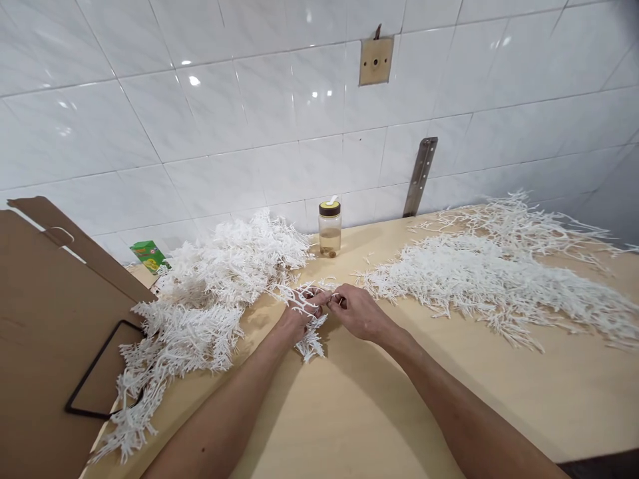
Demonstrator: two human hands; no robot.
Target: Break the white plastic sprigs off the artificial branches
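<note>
Near the middle of the table, my left hand (304,313) is closed around a white branching plastic sprig (310,342), whose fronds stick out above and below the fingers. My right hand (355,311) meets it from the right, thumb and forefinger pinched together at the sprig's end by the left thumb. What exactly lies in that pinch is too small to make out. A large heap of similar white sprigs (234,266) spreads to the left of my hands. To the right lies a second pile of white branching pieces (479,273).
A jar with a dark lid (329,229) and some liquid stands behind my hands. At the left are a cardboard box (60,319), a black wire frame (82,392) and a green packet (148,255). A metal bracket (421,176) leans at the tiled wall (259,100).
</note>
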